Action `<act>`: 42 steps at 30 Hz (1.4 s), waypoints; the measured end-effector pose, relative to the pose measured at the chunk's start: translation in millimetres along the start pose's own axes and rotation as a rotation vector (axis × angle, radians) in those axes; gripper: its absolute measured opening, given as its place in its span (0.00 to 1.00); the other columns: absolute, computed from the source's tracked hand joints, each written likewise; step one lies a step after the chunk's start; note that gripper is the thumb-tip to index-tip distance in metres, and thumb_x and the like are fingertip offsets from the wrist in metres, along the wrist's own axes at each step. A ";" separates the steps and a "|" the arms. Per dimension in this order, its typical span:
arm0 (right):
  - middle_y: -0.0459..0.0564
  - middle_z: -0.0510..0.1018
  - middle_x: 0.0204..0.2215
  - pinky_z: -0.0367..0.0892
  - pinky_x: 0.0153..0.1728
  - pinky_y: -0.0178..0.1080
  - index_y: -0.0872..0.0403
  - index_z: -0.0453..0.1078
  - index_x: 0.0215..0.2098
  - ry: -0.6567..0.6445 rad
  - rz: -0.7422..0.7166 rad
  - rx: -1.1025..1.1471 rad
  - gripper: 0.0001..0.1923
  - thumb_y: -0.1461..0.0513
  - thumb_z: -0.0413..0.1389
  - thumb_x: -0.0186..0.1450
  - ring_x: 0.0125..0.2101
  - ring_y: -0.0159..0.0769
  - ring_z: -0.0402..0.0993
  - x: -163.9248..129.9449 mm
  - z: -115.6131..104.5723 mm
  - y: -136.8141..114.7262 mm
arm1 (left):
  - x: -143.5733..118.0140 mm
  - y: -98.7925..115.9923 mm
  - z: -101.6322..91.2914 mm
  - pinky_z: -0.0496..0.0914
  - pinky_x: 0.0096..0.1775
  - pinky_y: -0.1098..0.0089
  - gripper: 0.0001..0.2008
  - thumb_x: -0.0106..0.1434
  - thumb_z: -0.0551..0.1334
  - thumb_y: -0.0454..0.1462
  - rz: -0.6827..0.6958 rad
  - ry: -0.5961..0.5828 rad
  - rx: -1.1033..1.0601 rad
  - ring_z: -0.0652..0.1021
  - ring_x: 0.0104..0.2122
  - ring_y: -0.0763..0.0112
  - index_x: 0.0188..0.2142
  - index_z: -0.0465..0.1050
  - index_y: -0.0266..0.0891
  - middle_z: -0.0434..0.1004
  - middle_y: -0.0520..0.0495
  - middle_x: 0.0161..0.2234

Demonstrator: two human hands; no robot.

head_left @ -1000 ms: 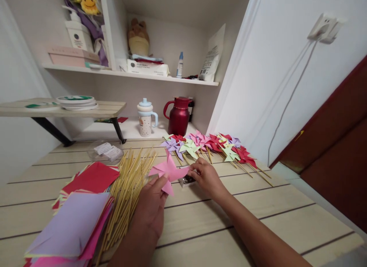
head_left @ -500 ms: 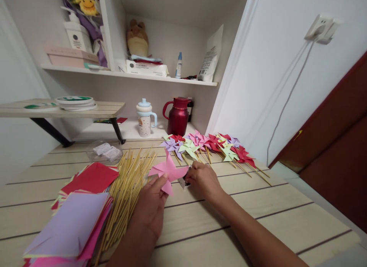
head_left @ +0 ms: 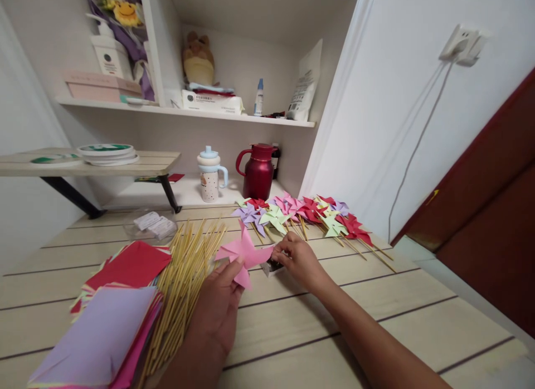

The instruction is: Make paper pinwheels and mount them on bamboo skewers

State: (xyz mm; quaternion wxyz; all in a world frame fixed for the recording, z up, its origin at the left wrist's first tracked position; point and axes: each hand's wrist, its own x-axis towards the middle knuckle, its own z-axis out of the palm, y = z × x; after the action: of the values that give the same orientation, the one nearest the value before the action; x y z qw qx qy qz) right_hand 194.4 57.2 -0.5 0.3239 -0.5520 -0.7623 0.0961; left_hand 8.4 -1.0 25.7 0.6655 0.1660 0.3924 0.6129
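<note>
A pink paper pinwheel (head_left: 246, 252) is pinched at its centre by my left hand (head_left: 223, 294), above the table. My right hand (head_left: 297, 261) is at a small open box (head_left: 273, 267) with dark contents, just right of the pinwheel. Its thumb and fingers are pressed together at the box's edge; what they hold, if anything, is too small to make out. Left of my left hand lies a bundle of thin wooden sticks (head_left: 184, 283). Beyond my right hand lie several finished pinwheels (head_left: 276, 217) on sticks, in red, pink, purple and green.
Stacks of red paper (head_left: 131, 264) and purple paper (head_left: 98, 327) lie at the left. Behind them is a clear container (head_left: 150, 226) with white packets. A tumbler (head_left: 209, 177) and a red jug (head_left: 258, 174) stand at the back. A low raised shelf (head_left: 154, 163) carries several white rolls (head_left: 108, 155).
My right hand has lifted slightly out of the small box, showing more of its dark contents. My left hand keeps the pinwheel in nearly the same place.
</note>
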 end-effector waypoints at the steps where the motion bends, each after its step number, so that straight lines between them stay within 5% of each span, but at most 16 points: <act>1: 0.47 0.69 0.29 0.65 0.32 0.35 0.53 0.78 0.27 0.002 0.011 0.024 0.09 0.68 0.57 0.61 0.30 0.34 0.70 -0.1 -1.3 0.2 | 0.3 0.3 0.0 0.72 0.33 0.77 0.03 0.60 0.64 0.28 -0.001 -0.001 0.001 0.76 0.31 0.77 0.31 0.76 0.35 0.79 0.48 0.34; 8: 0.50 0.68 0.37 0.65 0.42 0.39 0.54 0.77 0.28 0.024 -0.081 0.313 0.08 0.66 0.57 0.63 0.41 0.39 0.68 -12.5 -25.4 -18.6 | 2.5 6.5 -0.2 0.70 0.31 0.77 0.04 0.58 0.64 0.27 0.052 0.021 -0.033 0.76 0.28 0.78 0.31 0.76 0.35 0.78 0.50 0.30; 13: 0.48 0.71 0.33 0.66 0.37 0.35 0.54 0.78 0.28 -0.477 -0.102 0.509 0.06 0.67 0.60 0.60 0.36 0.36 0.71 -26.5 -15.3 -31.1 | 12.0 4.2 -6.4 0.67 0.27 0.78 0.04 0.58 0.65 0.27 0.078 0.036 -0.022 0.73 0.23 0.80 0.28 0.74 0.35 0.75 0.53 0.25; 16: 0.48 0.73 0.31 0.66 0.37 0.35 0.54 0.78 0.26 -0.603 -0.081 0.454 0.05 0.68 0.62 0.58 0.35 0.35 0.71 -29.1 -1.3 -26.8 | 16.3 1.7 -9.3 0.67 0.27 0.77 0.05 0.57 0.64 0.26 0.071 0.058 -0.012 0.73 0.24 0.80 0.31 0.75 0.35 0.75 0.54 0.25; 30: 0.46 0.74 0.29 0.64 0.35 0.32 0.54 0.78 0.27 -0.684 -0.113 0.394 0.01 0.63 0.64 0.56 0.34 0.34 0.71 -24.2 0.8 -14.5 | 16.2 0.0 -9.2 0.69 0.30 0.76 0.05 0.53 0.67 0.27 0.017 0.002 0.025 0.75 0.26 0.78 0.28 0.75 0.35 0.77 0.52 0.26; 42: 0.46 0.80 0.27 0.62 0.29 0.31 0.56 0.76 0.28 -0.664 0.050 0.486 0.05 0.67 0.58 0.56 0.27 0.31 0.72 -24.9 4.7 -14.5 | 18.1 -2.3 -10.8 0.67 0.28 0.77 0.04 0.55 0.66 0.27 -0.004 -0.001 0.045 0.74 0.25 0.79 0.28 0.74 0.35 0.76 0.52 0.26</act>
State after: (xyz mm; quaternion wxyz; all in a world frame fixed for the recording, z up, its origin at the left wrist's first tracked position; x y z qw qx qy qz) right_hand 184.8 30.3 -6.4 0.1786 -0.4167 -0.7669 0.4542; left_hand 1.1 12.9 11.4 0.6631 0.1806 0.4061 0.6023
